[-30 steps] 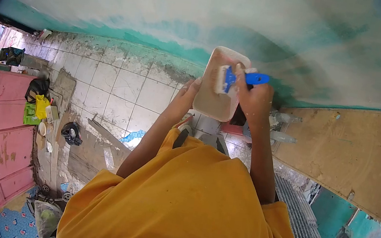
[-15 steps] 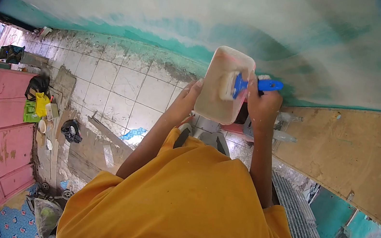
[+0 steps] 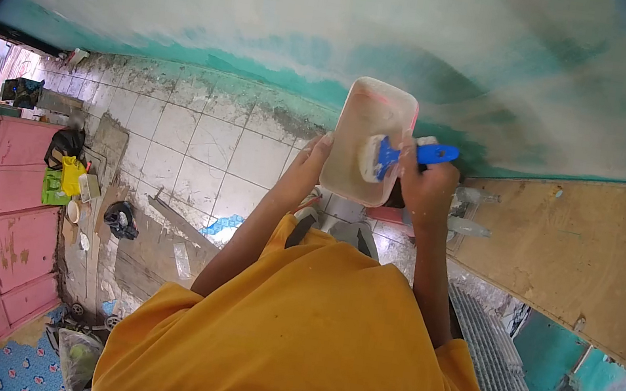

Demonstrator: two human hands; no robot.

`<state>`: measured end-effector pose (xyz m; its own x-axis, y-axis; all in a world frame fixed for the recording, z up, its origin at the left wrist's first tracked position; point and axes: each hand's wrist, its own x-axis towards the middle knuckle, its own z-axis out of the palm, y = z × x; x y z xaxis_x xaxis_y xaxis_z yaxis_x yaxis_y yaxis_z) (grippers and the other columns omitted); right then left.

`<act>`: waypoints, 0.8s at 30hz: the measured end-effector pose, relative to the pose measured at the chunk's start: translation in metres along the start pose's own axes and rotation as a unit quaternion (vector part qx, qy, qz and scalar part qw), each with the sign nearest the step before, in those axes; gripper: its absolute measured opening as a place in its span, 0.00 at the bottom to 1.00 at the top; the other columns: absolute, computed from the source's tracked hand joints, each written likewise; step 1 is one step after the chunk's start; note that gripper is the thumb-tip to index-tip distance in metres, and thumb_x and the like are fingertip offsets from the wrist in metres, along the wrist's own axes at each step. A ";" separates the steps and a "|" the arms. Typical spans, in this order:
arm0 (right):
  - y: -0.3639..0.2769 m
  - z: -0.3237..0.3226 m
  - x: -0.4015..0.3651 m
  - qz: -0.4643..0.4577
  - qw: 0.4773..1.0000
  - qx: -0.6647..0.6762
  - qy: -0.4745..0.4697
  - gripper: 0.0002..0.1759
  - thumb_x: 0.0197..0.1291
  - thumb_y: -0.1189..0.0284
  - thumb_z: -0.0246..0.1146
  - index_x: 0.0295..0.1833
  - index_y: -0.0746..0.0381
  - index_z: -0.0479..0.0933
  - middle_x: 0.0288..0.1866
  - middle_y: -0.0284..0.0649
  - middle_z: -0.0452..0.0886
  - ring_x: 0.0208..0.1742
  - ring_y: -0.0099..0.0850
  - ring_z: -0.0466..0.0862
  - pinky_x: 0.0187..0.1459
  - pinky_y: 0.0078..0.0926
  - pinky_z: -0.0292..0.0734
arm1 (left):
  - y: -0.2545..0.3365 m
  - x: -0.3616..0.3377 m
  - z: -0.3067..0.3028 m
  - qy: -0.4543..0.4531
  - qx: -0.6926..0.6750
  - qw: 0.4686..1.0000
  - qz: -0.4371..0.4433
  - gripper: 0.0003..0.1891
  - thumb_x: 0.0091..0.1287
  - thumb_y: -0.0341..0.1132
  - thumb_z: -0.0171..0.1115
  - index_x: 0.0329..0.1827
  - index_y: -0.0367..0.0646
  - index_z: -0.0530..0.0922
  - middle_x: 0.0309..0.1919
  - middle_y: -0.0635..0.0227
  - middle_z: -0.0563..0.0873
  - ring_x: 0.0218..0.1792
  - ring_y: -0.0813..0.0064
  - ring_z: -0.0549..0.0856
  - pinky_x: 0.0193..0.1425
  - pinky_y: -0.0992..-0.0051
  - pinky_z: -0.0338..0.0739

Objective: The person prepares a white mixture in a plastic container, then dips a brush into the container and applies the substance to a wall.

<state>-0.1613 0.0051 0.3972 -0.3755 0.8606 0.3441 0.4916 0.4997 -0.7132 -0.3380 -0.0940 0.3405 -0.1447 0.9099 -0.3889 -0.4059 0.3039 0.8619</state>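
A whitish rectangular plastic tub (image 3: 380, 90) is tilted in front of me, with pale paint coating its inside. Its left side rests in the grip of my left hand (image 3: 308, 164), thumb over the rim. My right hand (image 3: 428, 184) is closed around a blue-handled paintbrush (image 3: 389, 157), whose bristles, covered in pale paint, are inside the tub near its right wall. Beyond the tub stands a wall (image 3: 308, 3) with whitish paint over turquoise; a turquoise band shows along its foot.
White floor tiles (image 3: 209, 137), dirty along the wall, lie to the left. A brown board (image 3: 561, 254) and plastic bottles (image 3: 470, 227) are on the right. Pink panels (image 3: 7, 208), bags (image 3: 72, 174) and loose planks (image 3: 173, 220) are at far left. Corrugated sheet (image 3: 492, 373) lies at lower right.
The brush has shifted slightly lower and left inside the tub, its handle tilting a little. The tub's angle has changed slightly while my left hand keeps its hold.
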 end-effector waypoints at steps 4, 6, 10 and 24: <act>-0.006 0.003 0.024 0.044 0.995 0.012 0.085 0.19 0.65 0.63 0.66 0.26 0.63 0.76 0.17 0.46 0.77 0.18 0.46 0.79 0.23 0.37 0.71 | -0.006 0.001 0.002 -0.009 0.012 1.000 0.018 0.35 0.77 0.59 0.42 0.71 0.34 0.66 0.61 0.55 0.76 0.63 0.67 0.76 0.65 0.70 0.71; -0.005 0.007 0.026 0.051 0.993 0.018 0.102 0.19 0.64 0.63 0.66 0.25 0.63 0.75 0.17 0.45 0.78 0.18 0.46 0.80 0.23 0.37 0.71 | -0.016 0.005 0.000 -0.010 0.037 0.999 0.022 0.35 0.77 0.60 0.41 0.71 0.34 0.66 0.61 0.55 0.76 0.63 0.67 0.76 0.65 0.71 0.71; 0.001 0.010 0.012 0.052 0.996 -0.022 0.073 0.19 0.64 0.63 0.66 0.25 0.63 0.75 0.17 0.45 0.78 0.19 0.47 0.80 0.24 0.39 0.72 | -0.021 0.007 -0.004 0.036 0.048 0.998 0.019 0.35 0.78 0.61 0.38 0.72 0.39 0.65 0.61 0.56 0.77 0.63 0.68 0.77 0.65 0.68 0.74; -0.012 0.020 0.018 0.016 0.998 0.022 0.056 0.17 0.65 0.63 0.66 0.27 0.63 0.78 0.17 0.46 0.77 0.19 0.47 0.79 0.24 0.38 0.71 | -0.021 -0.002 -0.003 0.021 0.006 0.999 0.029 0.32 0.78 0.56 0.42 0.69 0.35 0.67 0.55 0.60 0.80 0.56 0.72 0.78 0.59 0.74 0.72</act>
<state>-0.1891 0.0125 0.3999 -0.2689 0.8827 0.3853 0.4657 0.4693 -0.7502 -0.3318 -0.1027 0.3222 -0.2050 0.9133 -0.3519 -0.3853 0.2551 0.8868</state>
